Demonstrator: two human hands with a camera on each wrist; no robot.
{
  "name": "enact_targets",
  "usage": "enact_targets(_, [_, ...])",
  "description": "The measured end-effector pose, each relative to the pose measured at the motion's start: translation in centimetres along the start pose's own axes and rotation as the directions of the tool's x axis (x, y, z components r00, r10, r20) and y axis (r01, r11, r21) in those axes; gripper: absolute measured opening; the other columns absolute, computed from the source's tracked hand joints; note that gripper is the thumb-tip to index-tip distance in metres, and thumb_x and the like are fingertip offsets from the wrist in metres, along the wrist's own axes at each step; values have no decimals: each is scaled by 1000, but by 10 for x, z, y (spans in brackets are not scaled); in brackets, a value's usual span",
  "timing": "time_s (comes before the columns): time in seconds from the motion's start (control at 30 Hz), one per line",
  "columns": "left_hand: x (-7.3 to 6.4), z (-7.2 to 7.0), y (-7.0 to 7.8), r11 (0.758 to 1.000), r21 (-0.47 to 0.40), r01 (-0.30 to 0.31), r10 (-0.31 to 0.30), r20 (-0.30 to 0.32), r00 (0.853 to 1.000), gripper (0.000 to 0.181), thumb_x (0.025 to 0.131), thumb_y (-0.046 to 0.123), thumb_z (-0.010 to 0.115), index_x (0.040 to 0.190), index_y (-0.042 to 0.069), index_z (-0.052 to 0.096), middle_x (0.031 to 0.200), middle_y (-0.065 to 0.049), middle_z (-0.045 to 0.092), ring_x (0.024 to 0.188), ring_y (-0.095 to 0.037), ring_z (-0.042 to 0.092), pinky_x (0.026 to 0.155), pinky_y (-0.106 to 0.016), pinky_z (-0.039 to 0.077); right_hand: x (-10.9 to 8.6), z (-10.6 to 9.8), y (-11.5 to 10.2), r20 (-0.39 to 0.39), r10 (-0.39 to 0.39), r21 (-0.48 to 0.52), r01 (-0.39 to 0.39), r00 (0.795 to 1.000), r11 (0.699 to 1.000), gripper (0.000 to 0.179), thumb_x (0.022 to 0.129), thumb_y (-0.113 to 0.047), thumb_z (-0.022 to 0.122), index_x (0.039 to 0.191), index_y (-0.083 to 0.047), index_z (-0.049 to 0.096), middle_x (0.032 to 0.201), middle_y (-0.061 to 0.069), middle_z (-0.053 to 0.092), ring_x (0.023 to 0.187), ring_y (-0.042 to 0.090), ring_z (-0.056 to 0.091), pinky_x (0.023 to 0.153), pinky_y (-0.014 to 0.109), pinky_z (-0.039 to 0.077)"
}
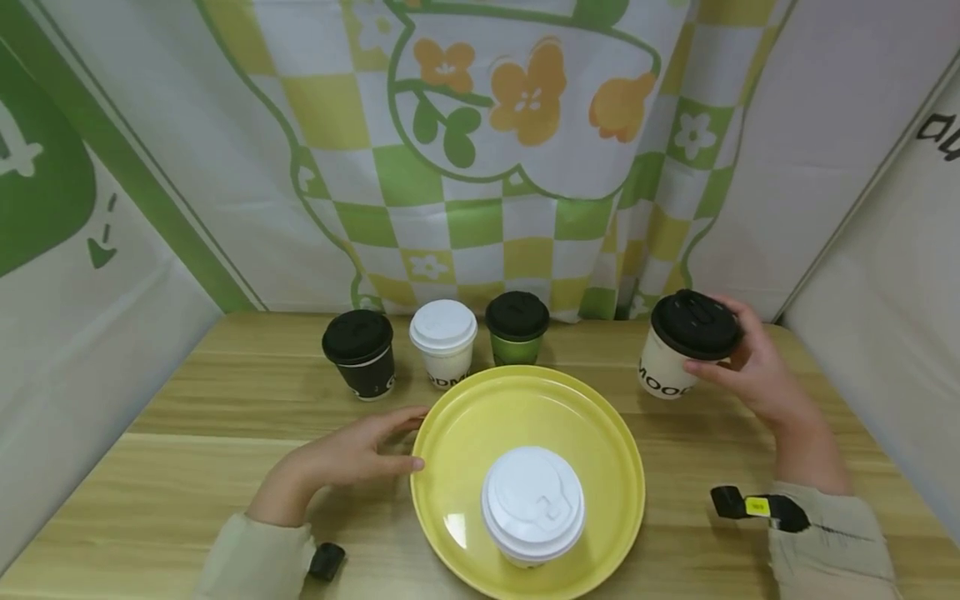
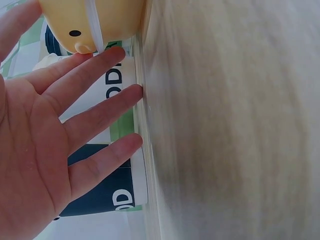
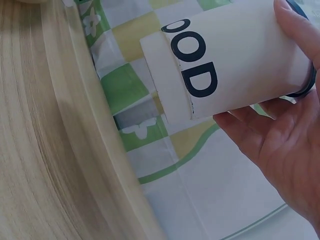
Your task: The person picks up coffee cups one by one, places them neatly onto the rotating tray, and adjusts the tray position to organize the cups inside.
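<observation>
My right hand (image 1: 765, 375) grips a white paper cup (image 1: 663, 367) with a black lid (image 1: 696, 323), thumb and fingers round its upper part. In the right wrist view, curtain shows between the cup's base and the tabletop. My left hand (image 1: 352, 450) reaches the left rim of a round yellow tray (image 1: 450, 433), its thumb and fingers spread and extended. The left wrist view shows a small face on the tray's yellow side (image 2: 110, 22). On the tray stands a cup with a white lid (image 1: 532, 500).
Along the back of the wooden table (image 1: 225, 400) stand a dark cup with a black lid (image 1: 363, 375), a white-lidded cup (image 1: 446, 362) and a green cup with a black lid (image 1: 516, 343). A checked curtain (image 1: 465, 221) hangs behind; pale fabric walls flank both sides.
</observation>
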State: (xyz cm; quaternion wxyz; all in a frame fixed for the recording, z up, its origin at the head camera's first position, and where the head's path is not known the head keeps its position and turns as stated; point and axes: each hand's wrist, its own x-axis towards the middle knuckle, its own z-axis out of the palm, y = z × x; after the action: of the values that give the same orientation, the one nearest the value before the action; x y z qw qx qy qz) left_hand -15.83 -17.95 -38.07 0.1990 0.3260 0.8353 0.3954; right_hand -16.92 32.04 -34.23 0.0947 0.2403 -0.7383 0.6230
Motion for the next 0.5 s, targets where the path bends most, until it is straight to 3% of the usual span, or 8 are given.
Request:
enact_targets(0.27, [1,0,-2,1000,-24,-2,2,12,1000,67,96,29,66,151,5,37,148,-16,51,138,-39,46,113,-61,34,-1,4,-6,21,66,-40,-65,998,997,83,85,17,64,153,-15,28,138,-13,52,116,-1,57,83,15,53])
enact_targets(0.5, [6,-4,0,1000,-19,-20,21,26,999,67,96,27,65,151,1,36,146,-18,52,137,-40,48,113,-61,32,-1,6,-5,32,55,-22,-54,998,998,84,84,19,64,153,-16,29,137,-13,52,116,-1,57,83,15,53])
